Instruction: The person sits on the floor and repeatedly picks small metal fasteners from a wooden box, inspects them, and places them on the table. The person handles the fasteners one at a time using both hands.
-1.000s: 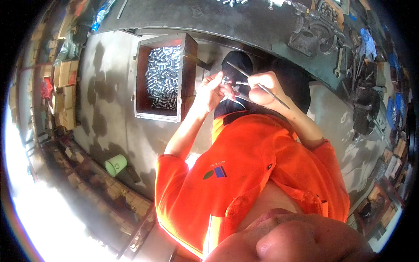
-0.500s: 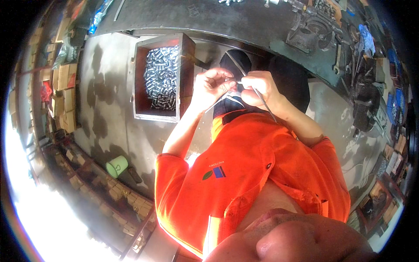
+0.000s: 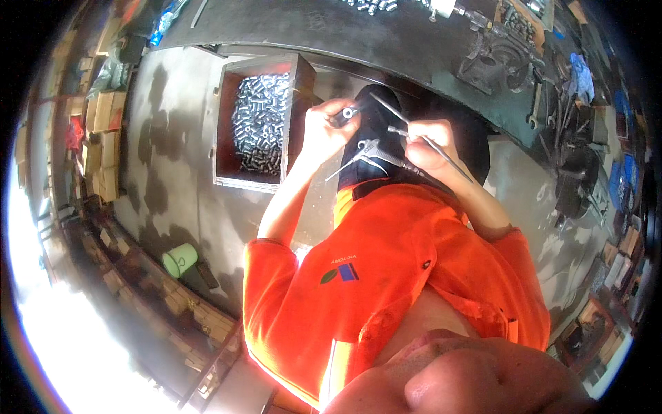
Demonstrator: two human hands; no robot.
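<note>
My left hand (image 3: pixel 327 131) is raised beside the wooden box, its fingers closed around a short hollow metal fitting (image 3: pixel 349 112) with the round open end showing. To its right, my right hand (image 3: pixel 432 143) grips a thin grey metal rod (image 3: pixel 389 107) that slants across the fist, with one end up over my legs and the other down by my forearm. A short piece with a bright tip (image 3: pixel 396 130) also sticks out of that fist; its kind is unclear. An air blow gun (image 3: pixel 374 153) with a thin nozzle rests over my lap, below both hands and apart from them.
A wooden box (image 3: pixel 301 103) full of small metal fittings (image 3: pixel 261 114) stands at my left. Ahead runs a dark workbench (image 3: pixel 386 41) bearing loose fittings, a greasy machine fixture (image 3: pixel 493 58) and a wrench (image 3: pixel 534 114). A green bucket (image 3: pixel 181 261) lies on the floor, near shelves with cartons.
My hands have moved apart from where they met over my lap, the left one turning up the fitting's open end. The blow gun now shows fully between them.
</note>
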